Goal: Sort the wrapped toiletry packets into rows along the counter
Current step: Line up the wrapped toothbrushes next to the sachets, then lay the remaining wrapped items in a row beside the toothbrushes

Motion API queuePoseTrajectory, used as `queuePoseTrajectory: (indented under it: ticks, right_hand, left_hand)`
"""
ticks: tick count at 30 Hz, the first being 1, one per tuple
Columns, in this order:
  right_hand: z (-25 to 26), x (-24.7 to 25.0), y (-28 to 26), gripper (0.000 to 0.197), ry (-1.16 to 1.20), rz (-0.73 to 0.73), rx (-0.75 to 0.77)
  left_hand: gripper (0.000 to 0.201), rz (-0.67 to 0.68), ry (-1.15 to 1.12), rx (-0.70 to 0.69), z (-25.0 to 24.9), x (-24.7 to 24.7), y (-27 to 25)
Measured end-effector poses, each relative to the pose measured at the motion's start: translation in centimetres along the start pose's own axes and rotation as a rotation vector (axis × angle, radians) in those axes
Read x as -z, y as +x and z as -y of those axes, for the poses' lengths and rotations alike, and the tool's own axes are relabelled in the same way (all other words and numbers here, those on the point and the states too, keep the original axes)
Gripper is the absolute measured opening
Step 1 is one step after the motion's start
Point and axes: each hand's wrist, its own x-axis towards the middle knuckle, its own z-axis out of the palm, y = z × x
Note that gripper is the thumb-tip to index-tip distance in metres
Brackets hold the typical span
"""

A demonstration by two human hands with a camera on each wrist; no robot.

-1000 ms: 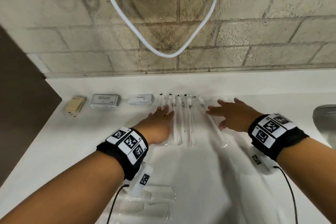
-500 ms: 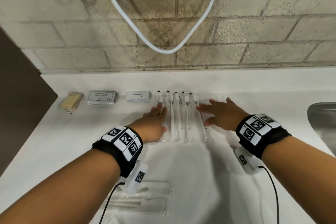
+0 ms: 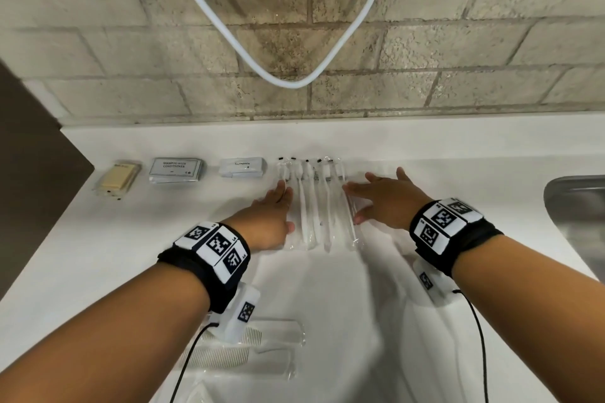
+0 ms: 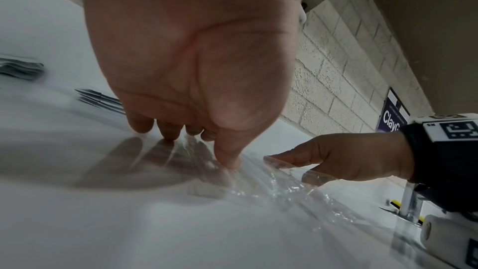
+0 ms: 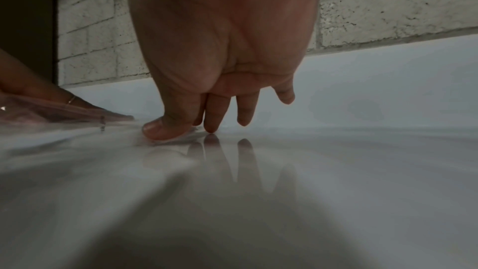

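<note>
Several clear-wrapped toothbrushes (image 3: 314,203) lie side by side, pointing toward the wall, on the white counter (image 3: 360,288). My left hand (image 3: 271,209) lies flat against the left side of the bunch, fingers straight, thumb on the wrap (image 4: 258,181). My right hand (image 3: 383,196) presses with straight fingers against the right side; its thumb (image 5: 165,128) rests on the plastic. Left of them sit a toothpaste packet (image 3: 241,167), a shampoo packet (image 3: 176,169) and a soap bar (image 3: 118,177) in a row. Wrapped combs (image 3: 248,350) lie near me.
A brick wall (image 3: 425,42) backs the counter, with a white cable loop (image 3: 284,75) hanging on it. A steel sink (image 3: 579,213) is at the right. A dark panel (image 3: 29,157) bounds the counter's left end.
Both hands have closed in on the toothbrushes, and the slanted rightmost one now lies straight against the others. The bunch is tighter.
</note>
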Motion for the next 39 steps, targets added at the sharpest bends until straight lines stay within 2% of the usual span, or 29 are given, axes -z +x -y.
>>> queuePoseTrajectory:
  ticks: [6, 10, 14, 18, 21, 23, 26, 30, 33, 36, 39]
  right_hand:
    - [0.1, -0.1, -0.3, 0.071, -0.001, -0.05, 0.022]
    - [0.4, -0.2, -0.3, 0.062, -0.019, -0.022, 0.026]
    - [0.0, -0.4, -0.2, 0.062, -0.025, -0.025, 0.008]
    - [-0.4, -0.4, -0.7, 0.064, 0.06, -0.065, 0.005]
    - [-0.3, -0.5, -1.8, 0.055, 0.123, -0.082, 0.005]
    - [0.5, -0.5, -2.9, 0.044, 0.143, -0.109, 0.02]
    - [2.6, -0.3, -5.2, 0.033, 0.228, -0.163, 0.059]
    - [6.9, 0.1, -9.7, 0.027, 0.342, -0.124, 0.157]
    - [10.0, -0.4, -13.3, 0.022, 0.309, -0.061, 0.243]
    - [12.8, -1.9, -16.3, 0.017, 0.218, 0.039, 0.303]
    - [15.7, -4.3, -18.6, 0.032, 0.069, 0.124, 0.349]
  left_hand:
    - [0.07, -0.013, -0.017, 0.011, 0.0, -0.1, 0.0]
    - [0.068, 0.008, -0.035, 0.041, -0.4, 0.1, -0.3]
    - [0.068, 0.005, -0.046, 0.036, -0.8, 0.2, -0.3]
    - [0.07, -0.007, -0.034, 0.026, -0.4, 0.2, -0.3]
    - [0.069, -0.06, -0.012, 0.013, 0.0, 0.0, -1.2]
    - [0.059, -0.142, -0.037, -0.002, -0.2, 0.1, -2.9]
    - [0.035, -0.316, -0.167, -0.012, -0.8, -0.3, -6.5]
    - [0.037, -0.451, -0.394, 0.059, -0.9, -2.1, -12.9]
    - [0.035, -0.511, -0.378, 0.141, -0.1, -4.3, -17.7]
    - [0.034, -0.433, -0.195, 0.282, 1.5, -7.3, -22.0]
    - [0.032, -0.228, -0.011, 0.398, 3.1, -10.5, -25.2]
